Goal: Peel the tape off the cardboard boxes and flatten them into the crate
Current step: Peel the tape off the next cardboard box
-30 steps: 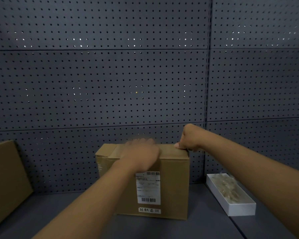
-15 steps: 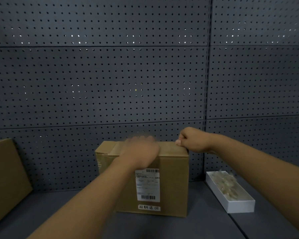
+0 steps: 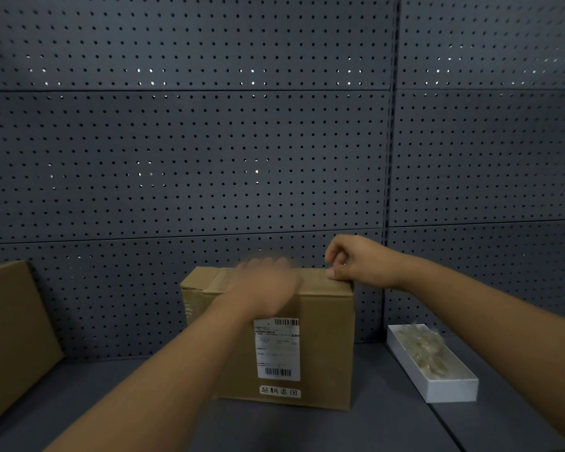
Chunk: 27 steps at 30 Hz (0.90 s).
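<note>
The box (image 3: pixel 320 340) stands upright on the grey table (image 3: pixel 388 429), close to the pegboard (image 3: pixel 209 141). The left hand (image 3: pixel 265 285) lies on the box top, blurred, so I cannot tell its grip. The right hand (image 3: pixel 356 259) has curled fingers at the far right top corner; whether they pinch the tape (image 3: pixel 221 280) is unclear. A white tray (image 3: pixel 437 383) lies to the right.

- A dark grey wall full of little holes (image 3: pixel 209 158) stands at the back.
- A grey table (image 3: pixel 388 429) is below it.
- A white tray (image 3: pixel 450 389) sits on the right, with crumpled clear stuff (image 3: pixel 424 350) inside.
</note>
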### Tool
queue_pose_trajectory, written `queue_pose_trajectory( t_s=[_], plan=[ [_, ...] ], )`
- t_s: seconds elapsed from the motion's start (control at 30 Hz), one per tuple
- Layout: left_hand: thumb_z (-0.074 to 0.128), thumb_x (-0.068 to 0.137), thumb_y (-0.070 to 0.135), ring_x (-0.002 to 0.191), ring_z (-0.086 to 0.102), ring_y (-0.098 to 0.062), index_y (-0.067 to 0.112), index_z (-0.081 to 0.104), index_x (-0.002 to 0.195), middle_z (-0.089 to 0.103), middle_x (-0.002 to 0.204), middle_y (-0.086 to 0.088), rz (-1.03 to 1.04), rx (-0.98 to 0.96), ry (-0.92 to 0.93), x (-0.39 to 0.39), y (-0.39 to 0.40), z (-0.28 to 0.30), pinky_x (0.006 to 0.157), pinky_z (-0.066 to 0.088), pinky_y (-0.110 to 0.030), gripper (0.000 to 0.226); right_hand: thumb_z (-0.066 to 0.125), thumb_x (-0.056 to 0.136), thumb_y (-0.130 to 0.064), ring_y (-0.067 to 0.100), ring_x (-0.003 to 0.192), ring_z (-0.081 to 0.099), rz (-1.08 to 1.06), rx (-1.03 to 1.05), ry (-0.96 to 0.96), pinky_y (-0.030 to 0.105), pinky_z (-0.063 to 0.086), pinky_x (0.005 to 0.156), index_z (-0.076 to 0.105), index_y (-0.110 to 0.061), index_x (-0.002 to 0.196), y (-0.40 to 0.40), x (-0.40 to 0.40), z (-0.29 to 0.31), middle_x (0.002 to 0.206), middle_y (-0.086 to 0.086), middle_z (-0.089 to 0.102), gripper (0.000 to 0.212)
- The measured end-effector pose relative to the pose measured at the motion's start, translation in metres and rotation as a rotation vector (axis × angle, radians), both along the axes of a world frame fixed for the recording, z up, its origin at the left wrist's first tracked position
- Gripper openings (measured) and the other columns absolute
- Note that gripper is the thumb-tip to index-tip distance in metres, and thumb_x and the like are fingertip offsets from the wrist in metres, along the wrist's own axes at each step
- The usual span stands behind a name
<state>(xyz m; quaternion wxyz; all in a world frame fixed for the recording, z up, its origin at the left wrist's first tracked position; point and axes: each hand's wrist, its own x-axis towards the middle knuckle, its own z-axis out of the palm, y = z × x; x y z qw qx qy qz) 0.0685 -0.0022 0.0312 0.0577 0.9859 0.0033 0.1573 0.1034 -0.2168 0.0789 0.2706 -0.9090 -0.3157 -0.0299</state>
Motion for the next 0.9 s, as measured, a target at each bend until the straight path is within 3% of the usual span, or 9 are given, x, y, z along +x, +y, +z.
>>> queue_pose_trajectory(
  t_s=[0.13,0.33,0.6,0.8,0.87,0.9],
  plan=[
    [0.016,0.106,0.045,0.128,0.047,-0.027,0.023,0.045,0.143,0.054,0.141,-0.009,-0.01,0.001,-0.01,-0.001,0.0,0.0,0.109,0.033,-0.045,0.051,0.065,0.101,-0.023,0.019,0.09,0.064,-0.024,-0.067,-0.088,0.033,0.053,0.079,0.066,-0.018,0.102,0.004,0.002,-0.002,0.097,0.002,0.067,0.005],
    [0.016,0.106,0.045,0.127,0.046,-0.026,0.024,0.045,0.142,0.053,0.141,-0.008,-0.015,-0.009,-0.008,-0.002,0.0,-0.001,0.109,0.032,-0.046,0.051,0.053,0.106,-0.019,0.016,0.08,0.056,-0.034,-0.113,-0.142,0.028,0.045,0.067,0.063,-0.016,0.099,0.003,-0.002,-0.006,0.093,0.0,0.063,0.013],
    [0.017,0.106,0.045,0.126,0.047,-0.026,0.026,0.046,0.14,0.055,0.138,-0.007,-0.021,-0.013,-0.015,-0.001,0.002,-0.002,0.109,0.032,-0.046,0.049,0.044,0.11,-0.019,0.018,0.081,0.053,0.074,-0.009,0.068,0.032,0.048,0.076,0.053,-0.016,0.097,-0.017,-0.005,-0.007,0.094,0.005,0.056,0.016],
    [0.016,0.106,0.045,0.128,0.046,-0.026,0.025,0.046,0.14,0.054,0.139,-0.007,-0.016,-0.016,0.0,-0.003,0.001,-0.001,0.111,0.031,-0.047,0.049,0.044,0.105,-0.002,0.025,0.078,0.057,0.052,0.323,0.308,0.04,0.053,0.077,0.054,-0.007,0.09,-0.025,-0.002,-0.009,0.091,0.015,0.057,0.019],
    [0.017,0.106,0.045,0.127,0.046,-0.026,0.025,0.046,0.14,0.054,0.139,-0.007,-0.014,-0.019,-0.001,-0.001,0.0,-0.001,0.11,0.032,-0.047,0.049,0.047,0.106,-0.018,0.025,0.076,0.06,-0.007,0.294,0.217,0.047,0.057,0.081,0.055,-0.008,0.086,-0.021,-0.008,-0.007,0.089,0.016,0.06,0.024],
    [0.017,0.106,0.046,0.127,0.046,-0.026,0.025,0.046,0.14,0.054,0.138,-0.007,-0.012,-0.018,-0.002,-0.001,0.0,-0.001,0.109,0.032,-0.046,0.049,0.047,0.107,-0.036,0.025,0.074,0.062,-0.059,0.229,0.119,0.049,0.057,0.081,0.054,-0.008,0.084,-0.016,-0.012,-0.004,0.085,0.015,0.062,0.037]
  ],
)
